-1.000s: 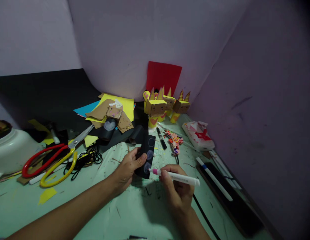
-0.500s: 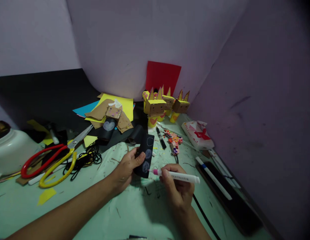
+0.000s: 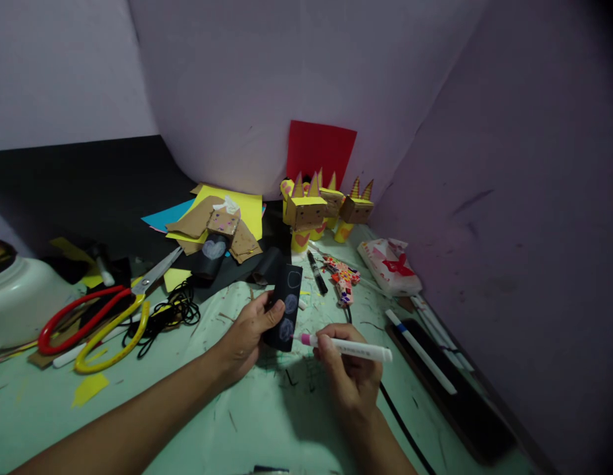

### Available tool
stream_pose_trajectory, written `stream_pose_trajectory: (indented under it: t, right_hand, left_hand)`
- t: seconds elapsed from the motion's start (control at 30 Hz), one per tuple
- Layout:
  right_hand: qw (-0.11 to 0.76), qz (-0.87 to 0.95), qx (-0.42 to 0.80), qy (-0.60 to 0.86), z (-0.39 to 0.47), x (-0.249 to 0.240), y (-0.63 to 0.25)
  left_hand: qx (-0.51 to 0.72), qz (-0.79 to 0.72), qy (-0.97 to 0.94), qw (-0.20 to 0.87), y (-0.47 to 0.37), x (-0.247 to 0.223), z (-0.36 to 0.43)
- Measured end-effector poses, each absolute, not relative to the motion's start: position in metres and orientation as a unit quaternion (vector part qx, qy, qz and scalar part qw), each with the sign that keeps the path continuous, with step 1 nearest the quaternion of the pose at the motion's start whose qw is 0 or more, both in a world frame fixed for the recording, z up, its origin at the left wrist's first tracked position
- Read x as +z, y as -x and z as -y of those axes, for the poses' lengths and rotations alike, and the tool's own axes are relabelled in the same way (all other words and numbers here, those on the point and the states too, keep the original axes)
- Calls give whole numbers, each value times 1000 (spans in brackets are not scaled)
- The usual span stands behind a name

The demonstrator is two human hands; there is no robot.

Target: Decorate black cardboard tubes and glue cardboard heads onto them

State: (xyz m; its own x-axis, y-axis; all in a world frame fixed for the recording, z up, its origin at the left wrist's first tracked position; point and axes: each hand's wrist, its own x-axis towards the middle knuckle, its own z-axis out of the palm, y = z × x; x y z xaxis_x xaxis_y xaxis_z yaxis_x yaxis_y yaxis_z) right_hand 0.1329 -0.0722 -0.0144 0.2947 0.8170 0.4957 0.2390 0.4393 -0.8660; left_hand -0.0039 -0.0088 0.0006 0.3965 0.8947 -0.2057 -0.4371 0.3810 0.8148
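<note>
My left hand [image 3: 251, 330] is closed around a strip of black paper [image 3: 289, 284], thumb lying on its front. Pale round shapes are drawn down the strip: an outlined one at the top, two filled ones lower. Between the fingers of my right hand [image 3: 353, 373] is a white marker [image 3: 360, 349] with a pink collar. Its tip points left and meets or nearly meets the strip's lower right edge; I cannot tell which. Behind the strip lies a rolled piece of black paper [image 3: 268, 264].
Red-and-yellow scissors [image 3: 138, 290] and tangled black cord [image 3: 180, 313] lie left. Cardboard figures with yellow horns [image 3: 306, 214] stand at the back. A patterned glue gun [image 3: 344, 280], a black pen [image 3: 317, 272], a tissue pack [image 3: 391, 267] and a dark tray [image 3: 464, 409] are right.
The whole view has shifted very slightly. Both hands keep their grips, and the marker stays by the strip's lower edge.
</note>
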Motion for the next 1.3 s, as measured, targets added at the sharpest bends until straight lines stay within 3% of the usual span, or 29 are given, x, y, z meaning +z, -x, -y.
stream_pose_trajectory:
  t: [1.3]
  right_hand:
    - [647,545,239,477,70,-15,-133]
  left_hand:
    - [426,-333,-323,777,3,4,10]
